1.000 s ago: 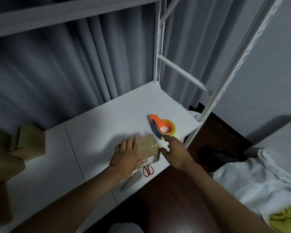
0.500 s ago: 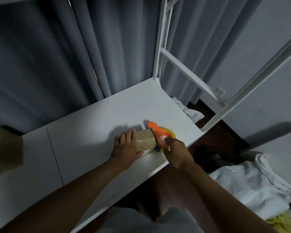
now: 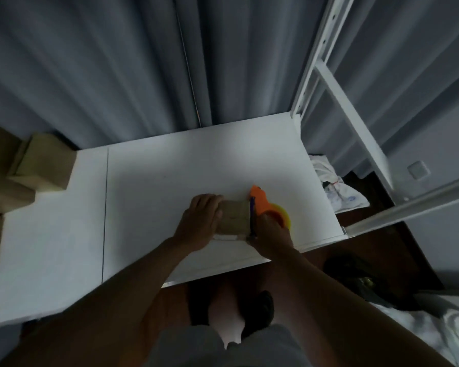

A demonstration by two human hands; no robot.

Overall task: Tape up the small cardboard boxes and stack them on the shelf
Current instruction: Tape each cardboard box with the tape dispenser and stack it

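I see my left hand [image 3: 199,223] gripping the small box [image 3: 235,218] on the shelf [image 3: 170,181]; my right hand [image 3: 269,231] holds the orange tape dispenser [image 3: 263,205] against it.

grey curtain [image 3: 117,62]; crumpled bag [image 3: 337,186] (floor)

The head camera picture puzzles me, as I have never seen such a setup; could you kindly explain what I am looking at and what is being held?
No machine here: a person wears a camera on the head, looking down at their own two bare arms. They stand at a white metal shelf before grey curtains. The left hand grips a small brown cardboard box resting on the shelf board. The right hand holds an orange plastic tape dispenser with a yellow roll against the box's right end, apparently to tape it. At the far left, more brown cardboard boxes sit stacked on the shelf. A crumpled white bag lies beyond the shelf's right edge. The picture is dim and somewhat blurred.
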